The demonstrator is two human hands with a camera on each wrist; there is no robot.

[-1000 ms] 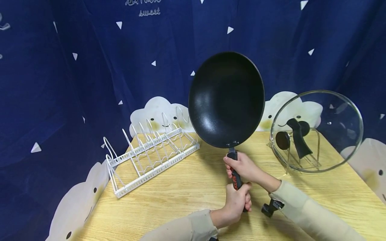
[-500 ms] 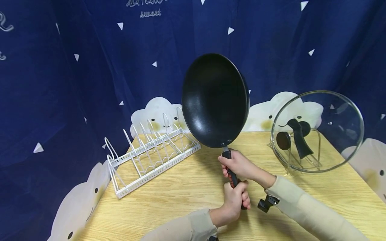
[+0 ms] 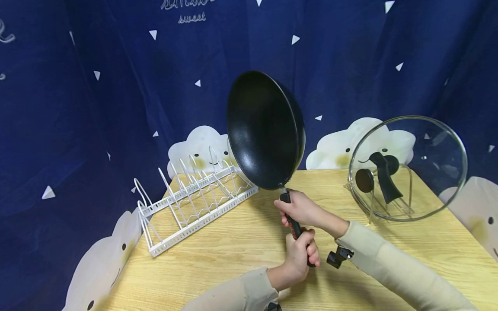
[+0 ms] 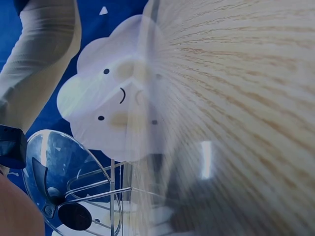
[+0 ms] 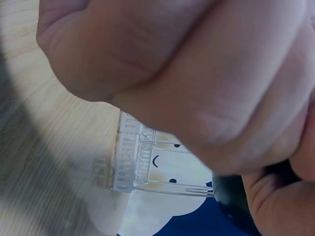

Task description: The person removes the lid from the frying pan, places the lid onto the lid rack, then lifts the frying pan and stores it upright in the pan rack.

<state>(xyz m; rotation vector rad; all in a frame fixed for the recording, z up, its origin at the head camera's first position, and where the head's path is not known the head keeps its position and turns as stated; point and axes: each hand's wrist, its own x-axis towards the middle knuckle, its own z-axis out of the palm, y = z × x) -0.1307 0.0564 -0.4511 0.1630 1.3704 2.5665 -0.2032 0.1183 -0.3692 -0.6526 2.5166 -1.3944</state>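
Note:
A black wok (image 3: 260,129) is held up on edge in the head view, its hollow turned to the left and toward me. My right hand (image 3: 299,208) grips the upper part of its black handle (image 3: 294,225), just below the metal neck. Lower down, my left hand (image 3: 298,255) wraps round the handle's end. In the right wrist view, curled fingers of the right hand (image 5: 197,73) fill most of the picture, with a dark part of the wok (image 5: 234,196) behind them. Only the edge of the left hand (image 4: 19,211) shows in the left wrist view.
A white wire rack (image 3: 202,220) with upright loops stands left of the wok on the wooden table (image 3: 218,263). To the right, a glass lid (image 3: 435,172) with a black knob leans in a wire stand (image 3: 410,190). A dark blue curtain (image 3: 116,108) hangs behind.
Both hands have moved slightly left with the wok. It has turned on its handle, so its hollow faces further left and more of its outer side shows.

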